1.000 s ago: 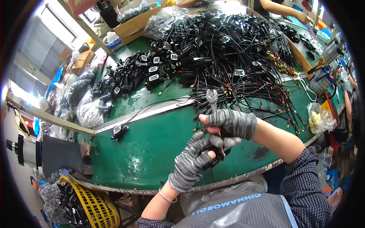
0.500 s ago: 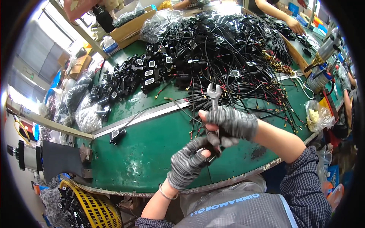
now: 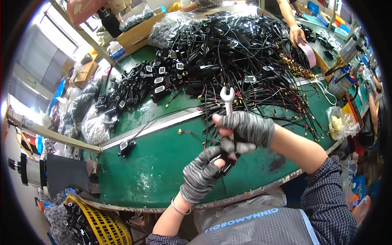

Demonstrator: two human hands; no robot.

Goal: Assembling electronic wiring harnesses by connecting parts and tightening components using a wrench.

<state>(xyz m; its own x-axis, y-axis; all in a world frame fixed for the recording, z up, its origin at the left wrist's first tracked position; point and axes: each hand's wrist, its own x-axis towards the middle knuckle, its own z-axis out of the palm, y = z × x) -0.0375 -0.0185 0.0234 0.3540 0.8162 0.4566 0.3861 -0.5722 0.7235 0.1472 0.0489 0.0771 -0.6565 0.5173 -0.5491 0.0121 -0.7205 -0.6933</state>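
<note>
Both hands wear grey striped gloves with bare fingertips and meet above the green table. My right hand (image 3: pixel 249 130) is closed around an open-end wrench (image 3: pixel 227 100), its forked jaw pointing up and away from me. Just below, my left hand (image 3: pixel 200 174) grips a small black part (image 3: pixel 227 165), mostly hidden by the fingers. A thin cable with a brass-coloured connector (image 3: pixel 179 131) sticks out to the left of the hands. Beyond them lies a large heap of black cables (image 3: pixel 261 96) with red and brass ends.
Black housings (image 3: pixel 160 79) are piled far left of the cables. A lone black housing (image 3: pixel 125 148) sits near the metal strip (image 3: pixel 159 125). A yellow basket (image 3: pixel 102 222) stands below the table edge. At the far right, a co-worker's hand (image 3: pixel 296 34) holds a pink sheet (image 3: pixel 307 54).
The wrench has shifted slightly left, with both hands still gripping. The cable's connector end has dropped lower. The co-worker's hand moved left and now holds a pink sheet over the heap.
</note>
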